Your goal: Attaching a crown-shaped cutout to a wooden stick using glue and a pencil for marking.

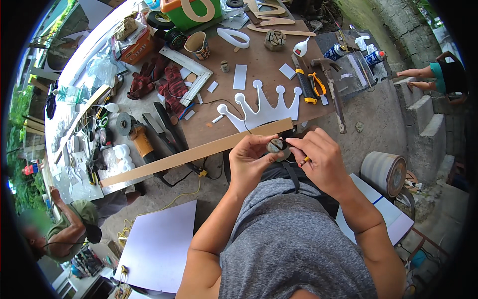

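My left hand (253,158) holds a small round grey-brown piece with a dark patch (275,145) between thumb and fingers, in front of my waist. Against its right side, the thumb and forefinger of my right hand (318,153) are closed in a pinch. A short yellow stick with a dark reddish end (304,161) pokes out of that same hand; its kind is unclear. Just beyond my hands, a long tan strip (199,155) crosses the table's near edge. Behind the strip lies a white crown-shaped cutout (266,110) with round knobs on its points.
On the brown tabletop (214,117) are a hammer (332,89), yellow-black pliers (317,85), a metal square (191,72) and dark red gloves (174,89). An angle grinder (142,144) lies left. White sheets (159,244) flank me. Another person (72,224) is at lower left.
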`<action>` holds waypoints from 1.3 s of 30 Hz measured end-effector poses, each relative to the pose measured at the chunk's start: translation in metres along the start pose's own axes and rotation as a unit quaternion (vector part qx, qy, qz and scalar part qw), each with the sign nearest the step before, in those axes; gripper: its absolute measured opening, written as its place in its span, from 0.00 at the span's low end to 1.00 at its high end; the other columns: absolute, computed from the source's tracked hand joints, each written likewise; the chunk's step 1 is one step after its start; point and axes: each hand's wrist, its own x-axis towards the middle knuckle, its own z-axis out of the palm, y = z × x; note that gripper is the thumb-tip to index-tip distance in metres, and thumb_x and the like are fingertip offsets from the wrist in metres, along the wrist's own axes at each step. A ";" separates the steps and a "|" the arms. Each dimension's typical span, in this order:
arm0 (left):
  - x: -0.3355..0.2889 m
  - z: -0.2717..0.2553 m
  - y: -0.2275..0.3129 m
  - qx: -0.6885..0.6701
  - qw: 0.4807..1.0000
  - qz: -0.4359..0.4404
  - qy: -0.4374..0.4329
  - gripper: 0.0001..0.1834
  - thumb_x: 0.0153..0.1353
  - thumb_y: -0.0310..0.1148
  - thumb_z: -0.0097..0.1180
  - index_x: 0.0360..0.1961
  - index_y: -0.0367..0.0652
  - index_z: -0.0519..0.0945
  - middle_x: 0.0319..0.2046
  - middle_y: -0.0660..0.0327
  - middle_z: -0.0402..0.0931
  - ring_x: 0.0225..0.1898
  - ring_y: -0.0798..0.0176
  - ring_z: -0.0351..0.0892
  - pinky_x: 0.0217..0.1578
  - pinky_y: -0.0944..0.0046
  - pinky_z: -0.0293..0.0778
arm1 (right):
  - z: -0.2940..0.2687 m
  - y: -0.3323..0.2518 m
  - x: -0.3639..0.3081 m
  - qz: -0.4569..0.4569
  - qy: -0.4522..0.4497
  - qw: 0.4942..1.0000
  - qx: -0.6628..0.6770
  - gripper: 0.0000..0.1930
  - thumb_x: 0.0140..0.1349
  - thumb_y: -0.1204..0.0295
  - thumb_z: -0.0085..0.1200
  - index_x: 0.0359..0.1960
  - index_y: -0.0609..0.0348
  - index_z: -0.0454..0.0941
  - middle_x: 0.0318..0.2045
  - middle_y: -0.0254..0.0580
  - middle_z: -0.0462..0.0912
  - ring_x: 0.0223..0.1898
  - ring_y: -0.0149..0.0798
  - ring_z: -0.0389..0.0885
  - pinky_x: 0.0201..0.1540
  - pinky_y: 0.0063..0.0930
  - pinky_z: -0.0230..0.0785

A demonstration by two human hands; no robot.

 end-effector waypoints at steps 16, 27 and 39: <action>-0.003 0.013 0.016 0.468 0.872 0.142 0.007 0.20 0.45 0.16 0.72 0.42 0.39 0.86 0.37 0.56 0.84 0.39 0.59 0.87 0.40 0.65 0.82 | -0.004 -0.009 0.012 -0.107 -0.053 0.990 -0.075 0.08 0.53 0.75 0.62 0.36 0.57 0.83 0.30 0.36 0.75 0.35 0.41 0.75 0.37 0.35 0.70; 0.001 -0.020 0.026 0.238 0.950 -0.086 -0.181 0.16 0.53 0.11 0.67 0.44 0.32 0.84 0.41 0.61 0.82 0.45 0.68 0.84 0.49 0.66 0.82 | -0.012 0.015 0.041 0.067 -0.275 0.927 0.246 0.06 0.61 0.74 0.63 0.38 0.61 0.86 0.29 0.43 0.86 0.28 0.37 0.81 0.34 0.31 0.72; -0.008 -0.032 0.015 0.082 0.949 -0.175 -0.249 0.21 0.52 0.16 0.71 0.50 0.30 0.84 0.48 0.55 0.82 0.50 0.62 0.84 0.52 0.62 0.83 | 0.005 0.022 0.009 0.107 -0.245 0.881 0.389 0.08 0.67 0.78 0.57 0.44 0.61 0.86 0.30 0.34 0.86 0.29 0.23 0.78 0.32 0.23 0.69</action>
